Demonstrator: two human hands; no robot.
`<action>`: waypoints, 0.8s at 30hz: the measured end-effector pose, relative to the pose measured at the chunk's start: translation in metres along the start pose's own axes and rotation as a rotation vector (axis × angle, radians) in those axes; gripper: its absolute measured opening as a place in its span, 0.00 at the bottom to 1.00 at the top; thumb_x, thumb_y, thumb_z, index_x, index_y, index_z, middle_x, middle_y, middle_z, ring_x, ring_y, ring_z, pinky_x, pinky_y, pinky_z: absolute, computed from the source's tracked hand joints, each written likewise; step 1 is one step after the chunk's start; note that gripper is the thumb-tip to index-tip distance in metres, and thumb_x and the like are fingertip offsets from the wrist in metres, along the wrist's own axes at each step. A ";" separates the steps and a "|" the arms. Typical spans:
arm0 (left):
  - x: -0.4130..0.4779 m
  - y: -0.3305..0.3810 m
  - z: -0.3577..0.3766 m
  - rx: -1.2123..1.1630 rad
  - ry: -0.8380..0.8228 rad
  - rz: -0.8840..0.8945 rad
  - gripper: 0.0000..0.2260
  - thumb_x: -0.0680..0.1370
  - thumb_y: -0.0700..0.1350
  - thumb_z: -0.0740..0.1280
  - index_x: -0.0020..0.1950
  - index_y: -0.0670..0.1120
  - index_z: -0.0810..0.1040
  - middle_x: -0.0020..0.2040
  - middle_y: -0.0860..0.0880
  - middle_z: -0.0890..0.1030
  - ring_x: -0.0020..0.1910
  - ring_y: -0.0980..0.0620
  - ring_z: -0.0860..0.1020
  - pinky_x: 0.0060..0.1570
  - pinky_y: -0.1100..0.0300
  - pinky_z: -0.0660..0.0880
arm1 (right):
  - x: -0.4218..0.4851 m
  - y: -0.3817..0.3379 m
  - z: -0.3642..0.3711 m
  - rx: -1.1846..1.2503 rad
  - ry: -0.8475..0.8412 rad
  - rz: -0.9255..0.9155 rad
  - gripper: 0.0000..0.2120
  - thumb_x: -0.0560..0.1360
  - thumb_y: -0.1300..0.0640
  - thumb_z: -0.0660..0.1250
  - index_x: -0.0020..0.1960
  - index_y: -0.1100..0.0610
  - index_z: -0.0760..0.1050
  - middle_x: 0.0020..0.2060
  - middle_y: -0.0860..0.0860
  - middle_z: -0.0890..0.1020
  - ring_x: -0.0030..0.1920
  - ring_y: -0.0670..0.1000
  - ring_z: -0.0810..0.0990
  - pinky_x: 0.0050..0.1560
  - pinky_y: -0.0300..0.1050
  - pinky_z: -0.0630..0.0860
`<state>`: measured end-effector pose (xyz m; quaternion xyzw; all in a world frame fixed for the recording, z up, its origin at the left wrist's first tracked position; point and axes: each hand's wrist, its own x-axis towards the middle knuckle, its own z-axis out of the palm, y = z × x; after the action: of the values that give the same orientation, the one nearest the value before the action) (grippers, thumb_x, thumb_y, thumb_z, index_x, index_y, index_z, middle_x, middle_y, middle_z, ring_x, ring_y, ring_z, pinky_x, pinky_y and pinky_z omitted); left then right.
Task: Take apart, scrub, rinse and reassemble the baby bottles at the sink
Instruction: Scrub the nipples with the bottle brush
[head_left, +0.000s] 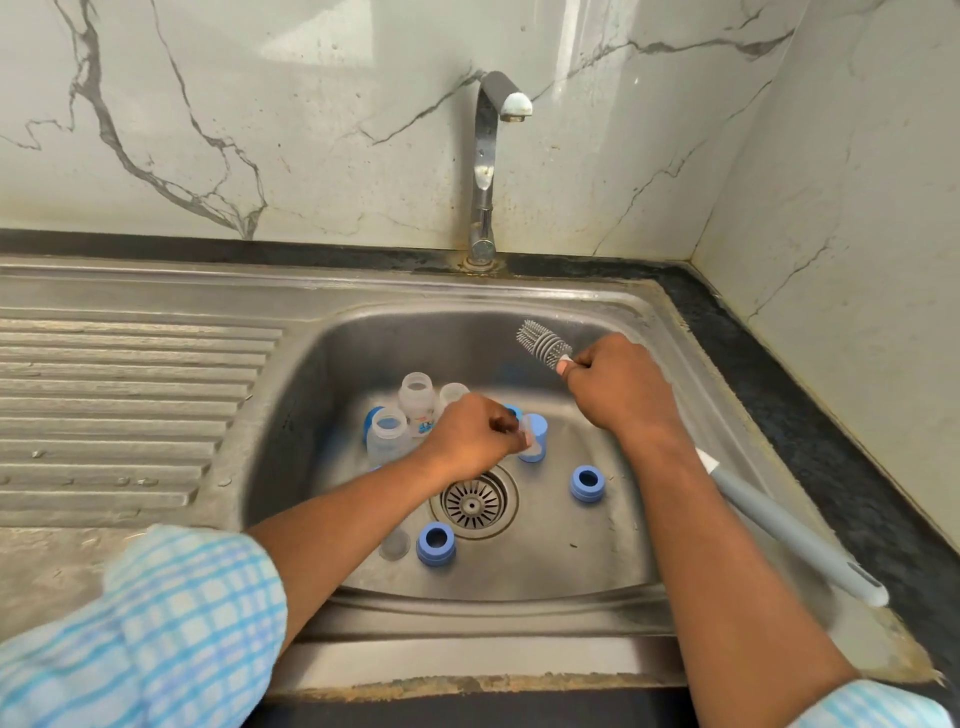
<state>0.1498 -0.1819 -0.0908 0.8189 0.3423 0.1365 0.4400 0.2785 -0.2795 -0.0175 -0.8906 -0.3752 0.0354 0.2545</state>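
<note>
Our left hand (470, 436) is low in the sink (363, 353), in the one head view we have. Its fingers are curled and pinch a small clear part (529, 440) that touches a blue collar (539, 427). We cannot tell whether that part is a teat or a cap.

The drain (474, 501) lies just beside and below this pinch, so we judge the chief risk to be a wet, slippery piece slipping free and lodging on the grate. Three clear bottles (387, 436) stand open-mouthed just left of the hand, and a careless sweep of the wrist or forearm could tip them.

Our right hand (618, 387) is clenched round the brush (543, 343) close behind its grey bristle head. The long handle runs back under the forearm and out over the right side of the sink. Held that short, the tail could catch the steel edge and jerk the head off its aim.

Two loose collars (587, 483) and a clear disc (395, 544) lie on the sink floor around the drain, well placed to be knocked about. We see no water running from the tap (488, 166).

As for pose, both forearms reach forward and down. The left is angled in toward the middle, knuckles up. The right wrist is raised higher, with the brush head pointing up and to the left.
</note>
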 end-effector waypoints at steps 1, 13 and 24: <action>0.006 -0.001 0.008 0.074 -0.027 -0.004 0.05 0.74 0.44 0.73 0.42 0.43 0.83 0.38 0.46 0.82 0.39 0.52 0.78 0.41 0.58 0.73 | 0.001 0.002 0.002 0.006 -0.003 0.009 0.13 0.77 0.51 0.66 0.37 0.55 0.73 0.31 0.52 0.74 0.35 0.57 0.75 0.29 0.42 0.59; 0.050 -0.021 0.070 0.454 -0.177 -0.026 0.11 0.73 0.47 0.75 0.54 0.46 0.82 0.53 0.47 0.83 0.51 0.48 0.79 0.47 0.59 0.74 | 0.006 -0.003 0.015 0.031 -0.020 0.018 0.13 0.79 0.49 0.64 0.52 0.58 0.79 0.44 0.55 0.81 0.42 0.58 0.76 0.40 0.45 0.67; 0.011 0.017 -0.014 0.711 -0.345 -0.139 0.12 0.73 0.40 0.75 0.54 0.38 0.80 0.38 0.42 0.84 0.39 0.44 0.85 0.42 0.50 0.83 | -0.002 -0.016 0.012 -0.003 -0.106 -0.054 0.11 0.78 0.49 0.65 0.45 0.57 0.77 0.39 0.54 0.78 0.39 0.58 0.74 0.39 0.46 0.68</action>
<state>0.1573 -0.1721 -0.0697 0.9060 0.3439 -0.1598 0.1882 0.2638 -0.2664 -0.0208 -0.8775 -0.4119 0.0751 0.2339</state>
